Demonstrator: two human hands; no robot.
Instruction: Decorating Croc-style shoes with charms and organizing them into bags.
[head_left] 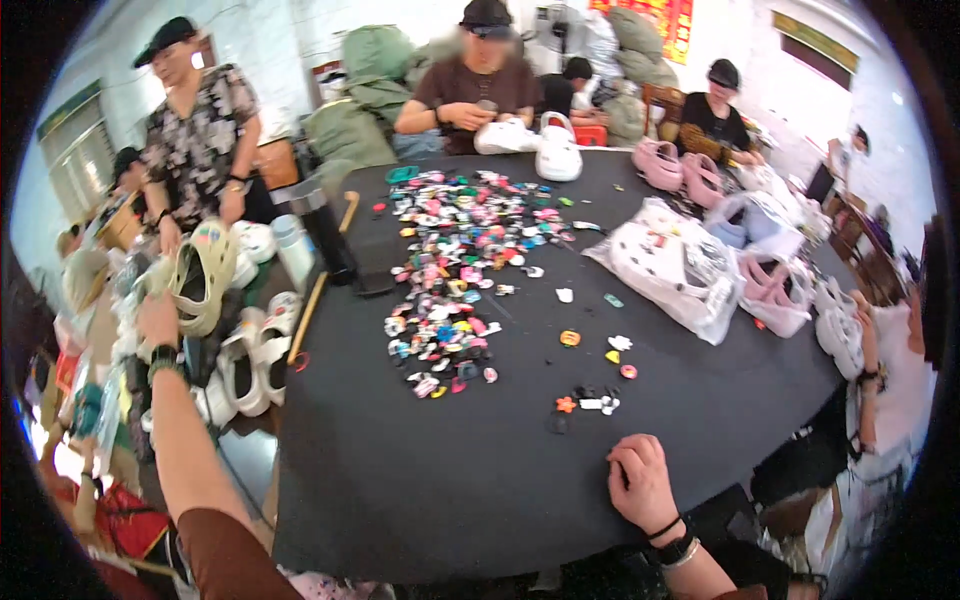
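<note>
At the far left, my left hand (158, 318) reaches out and grips the edge of a beige clog (205, 275), which is tilted up among other shoes. Its fingertips are partly hidden. Bent over the black tabletop (430, 470), my right hand (643, 480) rests with its fingers curled in, and nothing shows in them. A few loose shoe charms lie just beyond it: an orange flower charm (566, 405), a white charm (620, 343) and a pink round charm (628, 372).
A long heap of mixed charms (450, 270) covers the table's middle. White clogs (245, 365) crowd the left edge beside a dark bottle (325, 235). Bagged white clogs (670, 265) and pink clogs (775, 290) lie at right. A co-worker across holds a white clog (505, 137).
</note>
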